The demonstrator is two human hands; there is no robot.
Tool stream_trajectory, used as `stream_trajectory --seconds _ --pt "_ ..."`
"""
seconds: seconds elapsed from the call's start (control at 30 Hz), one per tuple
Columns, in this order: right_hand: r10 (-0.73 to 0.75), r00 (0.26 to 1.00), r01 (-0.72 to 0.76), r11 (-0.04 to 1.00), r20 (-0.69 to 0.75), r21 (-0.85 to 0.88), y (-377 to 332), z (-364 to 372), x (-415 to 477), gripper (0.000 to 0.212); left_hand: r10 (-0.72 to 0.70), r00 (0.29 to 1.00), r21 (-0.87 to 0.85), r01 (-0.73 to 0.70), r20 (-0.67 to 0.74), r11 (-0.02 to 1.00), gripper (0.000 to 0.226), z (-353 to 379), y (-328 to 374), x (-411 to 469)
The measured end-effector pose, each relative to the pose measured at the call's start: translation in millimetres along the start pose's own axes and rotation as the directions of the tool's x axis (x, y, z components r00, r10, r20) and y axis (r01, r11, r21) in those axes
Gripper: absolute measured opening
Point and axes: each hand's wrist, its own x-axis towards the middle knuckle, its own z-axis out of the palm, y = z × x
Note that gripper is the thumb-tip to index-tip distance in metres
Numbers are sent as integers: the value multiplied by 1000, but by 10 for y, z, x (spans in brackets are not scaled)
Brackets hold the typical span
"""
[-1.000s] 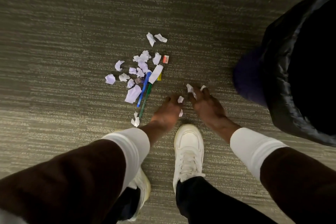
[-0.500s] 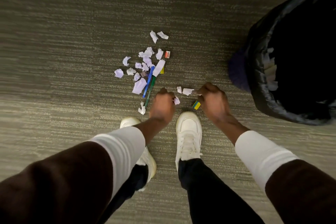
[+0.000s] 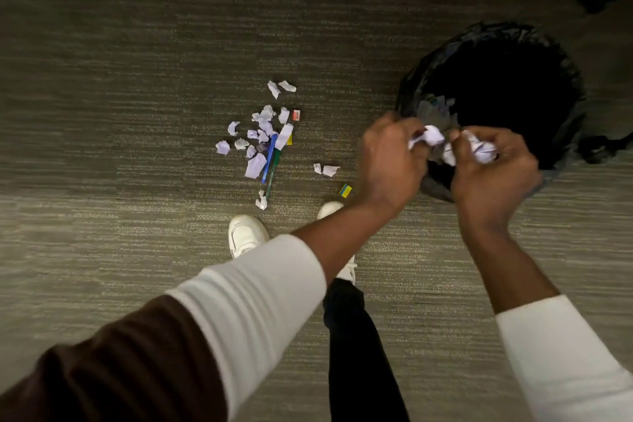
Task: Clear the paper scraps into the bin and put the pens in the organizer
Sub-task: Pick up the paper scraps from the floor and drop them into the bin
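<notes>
My left hand (image 3: 390, 161) and my right hand (image 3: 489, 171) are raised side by side at the near rim of the bin (image 3: 568, 86), a round one lined with a black bag. Each hand grips crumpled white paper scraps (image 3: 430, 137), held over the opening. Some scraps lie inside the bin against its left wall. On the carpet to the left lies a pile of several more scraps (image 3: 255, 164), with a blue pen (image 3: 270, 158) and a green pen (image 3: 272, 171) lying side by side in it. Two scraps (image 3: 327, 169) lie apart, nearer the bin.
A small yellow and blue piece (image 3: 346, 190) lies near my right shoe (image 3: 330, 209). A small orange piece (image 3: 296, 115) sits at the pile's right edge. My left shoe (image 3: 246, 236) stands just below the pile. Grey carpet (image 3: 120, 79) covers the floor.
Both hands have lifted off the floor with scraps and swung right to the bin's rim. The view has risen and the bin now shows whole.
</notes>
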Motion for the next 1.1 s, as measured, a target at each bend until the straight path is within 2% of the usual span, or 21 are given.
stream_trajectory --seconds 0.13,0.2,0.27,0.37,0.43,0.5,0.57,0.7,0.8,0.9,0.97,1.03,1.1 --pt "205 978 -202 975 -24 89 122 -109 298 30 37 998 -59 -34 46 998 5 263 401 116" --pt "253 967 -250 962 -18 114 172 -132 383 29 -9 993 -48 14 117 999 13 408 517 194" --pt "256 967 -253 962 -15 103 234 -147 429 32 -46 975 16 44 218 999 27 512 581 245" --pt "216 976 -213 974 -26 80 295 -181 390 32 -15 932 57 -6 363 998 48 538 620 222" --pt "184 983 -180 979 -29 95 318 -184 289 29 20 933 76 -50 358 996 45 476 579 154" --pt "162 987 -160 981 -11 109 327 -143 138 25 7 954 124 -46 299 991 28 382 451 67" --pt "138 989 -144 979 52 146 316 -52 -52 23 -62 964 173 17 257 985 15 270 236 -15" --pt "-10 970 -31 986 244 165 303 258 -478 21 -200 947 277 128 251 952 16 34 -372 -134" --pt "-83 896 67 996 436 53 442 612 -713 17 -276 934 389 173 226 905 16 -101 -928 -168" --pt "-34 797 93 993 603 -67 696 1020 -823 14 -310 922 510 155 233 846 16 -163 -1473 -137" --pt "7 755 111 984 656 -139 901 1279 -836 13 -311 913 574 109 266 811 26 -128 -1824 -68" --pt "55 726 130 968 685 -216 1090 1530 -802 12 -313 888 621 41 336 783 45 -53 -2151 19" --pt "103 702 145 948 704 -283 1266 1774 -735 19 -312 858 627 -14 408 779 61 70 -2411 111"
